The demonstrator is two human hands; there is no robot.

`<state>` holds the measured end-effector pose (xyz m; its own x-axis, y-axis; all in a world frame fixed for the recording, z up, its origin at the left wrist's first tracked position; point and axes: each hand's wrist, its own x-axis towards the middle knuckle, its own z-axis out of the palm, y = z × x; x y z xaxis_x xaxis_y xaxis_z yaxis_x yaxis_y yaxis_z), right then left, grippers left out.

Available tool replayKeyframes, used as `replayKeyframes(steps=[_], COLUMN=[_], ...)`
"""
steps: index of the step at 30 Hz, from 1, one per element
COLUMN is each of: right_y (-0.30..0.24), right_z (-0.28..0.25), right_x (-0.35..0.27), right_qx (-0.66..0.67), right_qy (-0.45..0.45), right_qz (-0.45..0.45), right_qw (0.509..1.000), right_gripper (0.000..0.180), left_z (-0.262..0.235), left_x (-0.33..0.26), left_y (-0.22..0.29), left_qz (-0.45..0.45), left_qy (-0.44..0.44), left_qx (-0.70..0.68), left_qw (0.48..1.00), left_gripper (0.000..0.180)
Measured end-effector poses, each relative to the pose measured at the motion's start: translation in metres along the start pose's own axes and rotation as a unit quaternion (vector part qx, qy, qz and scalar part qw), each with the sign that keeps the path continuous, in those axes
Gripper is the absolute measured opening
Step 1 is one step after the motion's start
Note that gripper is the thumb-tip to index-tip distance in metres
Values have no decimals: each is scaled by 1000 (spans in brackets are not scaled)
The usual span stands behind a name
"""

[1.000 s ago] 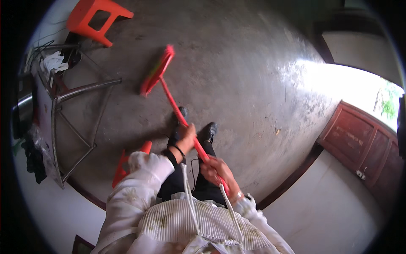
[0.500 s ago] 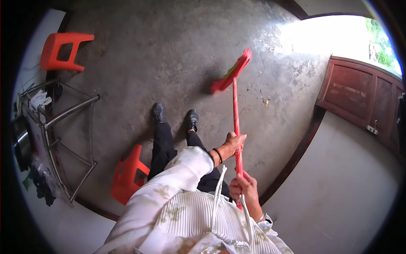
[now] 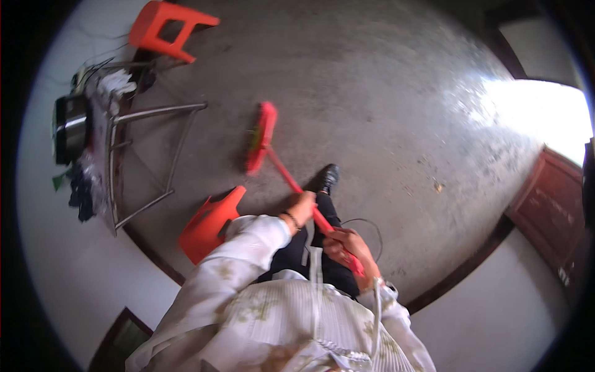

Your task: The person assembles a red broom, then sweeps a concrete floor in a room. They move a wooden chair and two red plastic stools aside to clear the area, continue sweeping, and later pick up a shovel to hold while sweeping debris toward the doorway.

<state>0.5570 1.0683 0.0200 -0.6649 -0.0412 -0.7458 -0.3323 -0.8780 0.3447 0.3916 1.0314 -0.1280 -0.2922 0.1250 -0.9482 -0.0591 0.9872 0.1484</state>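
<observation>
Head view: both hands are wrapped around the red broom (image 3: 282, 170). The left hand (image 3: 304, 208) is closed on the handle mid-shaft; the right hand (image 3: 347, 248) is clenched near its upper end, at frame centre. The broom head rests on the concrete floor (image 3: 384, 111), left of centre, near an orange stool (image 3: 207, 223) and a metal rack (image 3: 145, 161). Judging by this, a sweeping stroke is under way; the next pull calls for dragging the bristles toward the black shoe (image 3: 327, 178).

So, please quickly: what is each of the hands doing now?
Left hand: closed around the red broom handle, lower down.
Right hand: closed around the handle's upper end.
</observation>
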Motion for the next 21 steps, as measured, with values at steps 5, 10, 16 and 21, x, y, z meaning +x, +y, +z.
replayKeyframes(steps=[5,10,16,21], right_y=[-1,16,5,-45], right_z=[-3,45,137,228], right_x=[-102,-134,-76,3], right_qx=[-1,-219,-358,-134], right_qy=[177,302,314,25], right_qz=[-107,-226,-290,-174], right_qw=[978,900,830,975], right_gripper=[22,24,30,35], left_z=[125,160,58,-96], left_x=[-58,-106,-96,-38], left_y=[8,62,166,250], left_qz=[9,78,103,240], left_qy=[-30,-226,-227,-60], left_qx=[-28,-169,-298,-322], left_qw=[999,956,922,914], left_gripper=[26,29,30,30])
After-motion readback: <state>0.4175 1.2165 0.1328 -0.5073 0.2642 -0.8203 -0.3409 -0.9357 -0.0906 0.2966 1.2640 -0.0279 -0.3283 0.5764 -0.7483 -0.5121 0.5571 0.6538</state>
